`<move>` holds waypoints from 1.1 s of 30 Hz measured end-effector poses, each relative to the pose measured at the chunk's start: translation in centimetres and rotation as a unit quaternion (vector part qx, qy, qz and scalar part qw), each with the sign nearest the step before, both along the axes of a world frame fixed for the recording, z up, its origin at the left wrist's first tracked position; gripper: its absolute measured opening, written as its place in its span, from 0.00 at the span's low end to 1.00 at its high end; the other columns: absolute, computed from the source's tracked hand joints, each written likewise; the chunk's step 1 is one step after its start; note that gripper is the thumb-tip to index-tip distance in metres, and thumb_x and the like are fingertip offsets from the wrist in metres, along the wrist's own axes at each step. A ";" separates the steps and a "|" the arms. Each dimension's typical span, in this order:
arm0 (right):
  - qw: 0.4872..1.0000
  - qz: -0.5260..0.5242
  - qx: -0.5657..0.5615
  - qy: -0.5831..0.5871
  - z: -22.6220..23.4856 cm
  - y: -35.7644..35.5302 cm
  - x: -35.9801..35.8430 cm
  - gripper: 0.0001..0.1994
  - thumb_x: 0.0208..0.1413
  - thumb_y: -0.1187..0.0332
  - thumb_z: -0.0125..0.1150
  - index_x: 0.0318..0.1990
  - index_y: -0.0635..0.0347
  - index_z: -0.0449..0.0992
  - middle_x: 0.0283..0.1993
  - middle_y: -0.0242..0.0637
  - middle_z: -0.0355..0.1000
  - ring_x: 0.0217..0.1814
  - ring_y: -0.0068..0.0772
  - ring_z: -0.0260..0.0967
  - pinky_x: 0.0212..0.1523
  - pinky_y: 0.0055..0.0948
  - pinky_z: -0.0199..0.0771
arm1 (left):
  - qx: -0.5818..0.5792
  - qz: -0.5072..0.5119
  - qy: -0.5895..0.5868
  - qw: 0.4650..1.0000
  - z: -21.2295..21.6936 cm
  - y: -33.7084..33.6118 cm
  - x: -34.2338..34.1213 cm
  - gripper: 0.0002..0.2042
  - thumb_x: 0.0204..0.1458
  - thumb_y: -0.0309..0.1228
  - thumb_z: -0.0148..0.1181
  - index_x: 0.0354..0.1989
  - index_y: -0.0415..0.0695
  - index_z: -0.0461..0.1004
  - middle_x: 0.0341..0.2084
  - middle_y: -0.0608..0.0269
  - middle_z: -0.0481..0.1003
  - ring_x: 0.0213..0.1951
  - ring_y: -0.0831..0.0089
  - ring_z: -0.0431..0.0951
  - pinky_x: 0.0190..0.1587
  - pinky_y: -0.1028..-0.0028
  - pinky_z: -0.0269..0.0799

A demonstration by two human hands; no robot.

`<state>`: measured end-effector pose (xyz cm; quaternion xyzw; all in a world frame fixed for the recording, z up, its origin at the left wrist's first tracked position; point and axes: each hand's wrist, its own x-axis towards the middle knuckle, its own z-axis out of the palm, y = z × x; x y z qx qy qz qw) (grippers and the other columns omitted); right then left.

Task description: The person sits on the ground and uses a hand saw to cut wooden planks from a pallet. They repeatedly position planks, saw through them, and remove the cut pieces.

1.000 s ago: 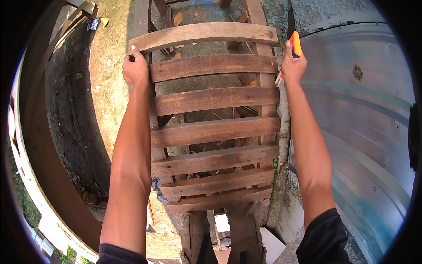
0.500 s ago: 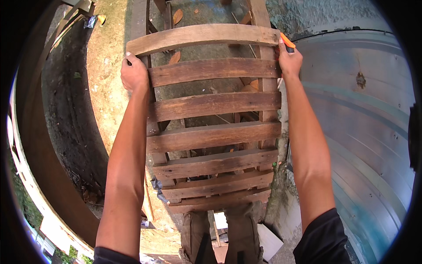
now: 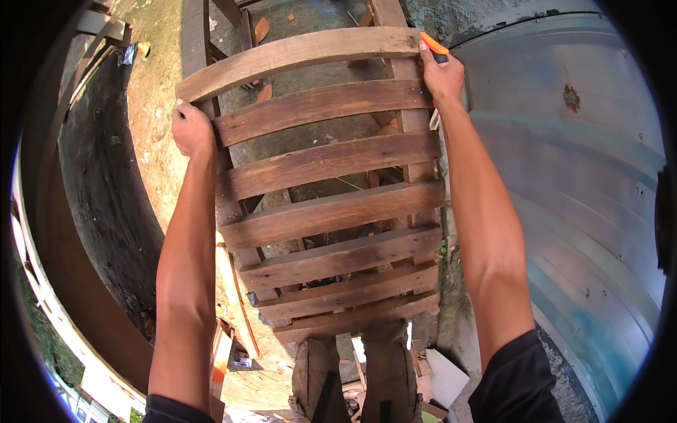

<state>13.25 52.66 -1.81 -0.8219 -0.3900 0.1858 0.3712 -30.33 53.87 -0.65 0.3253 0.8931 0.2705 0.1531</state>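
The pale slat (image 3: 296, 60) lies across the far part of the wooden frame, spanning the left rail (image 3: 195, 42) and the right rail (image 3: 386, 14), just beyond the row of darker slats (image 3: 324, 106). The hands are wide apart, one at each end of it: the left hand (image 3: 192, 130) is curled with its thumb at the left end, though whether its fingers close under the wood cannot be told; the right hand (image 3: 443, 70) is closed round an orange-and-black tool (image 3: 434, 44), its thumb by the right end. The step in hand looks like squaring the slat, and working both ends at once suits that. The left end juts past the darker slats' ends, so it is worth checking whether that overhang is wanted before anything is fixed. The gap to the nearest dark slat is a good guide: compare it over each rail and nudge one end until the two agree, allowing for the bend of the view. Holding the tool probably weakens the right hand's feel for the edge, so setting it down should help. The metal sheet (image 3: 564, 155) stands near the right arm, so small, slow shifts are best.
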 end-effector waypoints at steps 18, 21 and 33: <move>0.999 -0.010 0.008 -0.043 -0.6 -0.3 -0.5 0.27 0.54 0.42 0.68 0.35 0.63 0.83 0.29 0.47 0.79 0.36 0.51 0.79 0.42 0.44 0.75 | -0.004 -0.009 0.025 1.000 0.0 -0.3 -0.1 0.29 0.63 0.58 0.42 0.53 0.48 0.81 0.49 0.46 0.80 0.53 0.43 0.77 0.56 0.53 0.70; 0.999 -0.009 0.013 -0.046 -0.4 -0.4 -0.7 0.26 0.55 0.43 0.68 0.37 0.63 0.83 0.28 0.47 0.79 0.35 0.52 0.79 0.41 0.44 0.75 | -0.021 -0.003 0.029 0.999 0.5 -0.3 0.3 0.29 0.63 0.58 0.42 0.52 0.48 0.81 0.49 0.46 0.80 0.53 0.43 0.77 0.55 0.53 0.70; 0.995 -0.022 0.049 -0.087 2.9 -1.9 -2.3 0.23 0.59 0.48 0.66 0.44 0.63 0.81 0.31 0.51 0.78 0.34 0.56 0.77 0.39 0.45 0.74 | -0.026 0.007 0.060 0.998 0.9 -0.1 1.7 0.29 0.65 0.55 0.39 0.54 0.45 0.78 0.45 0.43 0.81 0.50 0.41 0.78 0.54 0.51 0.69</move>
